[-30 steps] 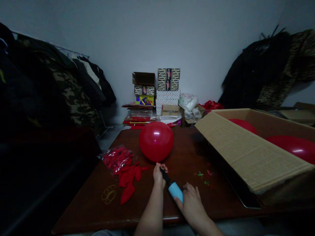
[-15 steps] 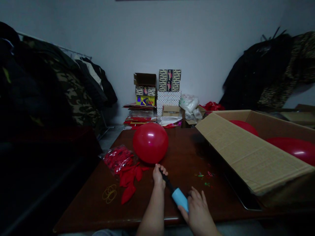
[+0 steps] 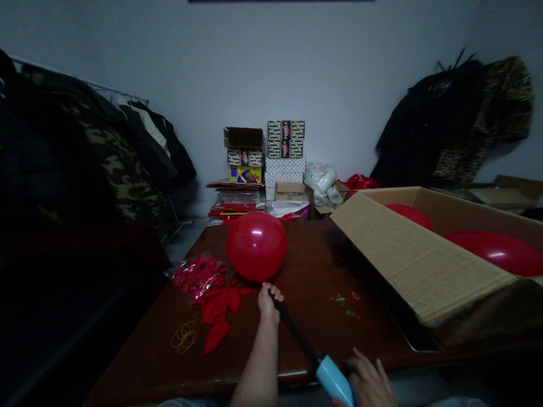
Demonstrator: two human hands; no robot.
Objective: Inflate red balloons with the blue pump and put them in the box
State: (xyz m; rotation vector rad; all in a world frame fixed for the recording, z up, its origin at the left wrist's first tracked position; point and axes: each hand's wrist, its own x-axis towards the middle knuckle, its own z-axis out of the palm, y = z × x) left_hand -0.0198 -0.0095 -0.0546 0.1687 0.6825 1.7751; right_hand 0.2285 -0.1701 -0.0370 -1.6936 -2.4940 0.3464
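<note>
An inflated red balloon stands over the table, its neck end at my left hand. That hand is closed round the black end of a hand balloon pump and appears to pinch the balloon's neck there; the nozzle is hidden by the fingers. The pump's black rod shows long, running down to its light blue barrel near the table's front edge. My right hand grips the barrel, thumb on the near side, fingers partly stretched along it. Limp red balloons lie left of my left hand.
A clear bag of red balloons and yellow rubber bands lie on the left of the table. Small coloured bits lie to the right. An open cardboard box holding red balloons stands right, beside a dark flat device.
My right hand has drawn the pump's blue barrel down and to the right, so more of the black rod shows. My left hand stays at the balloon's neck. The view has shifted slightly.
</note>
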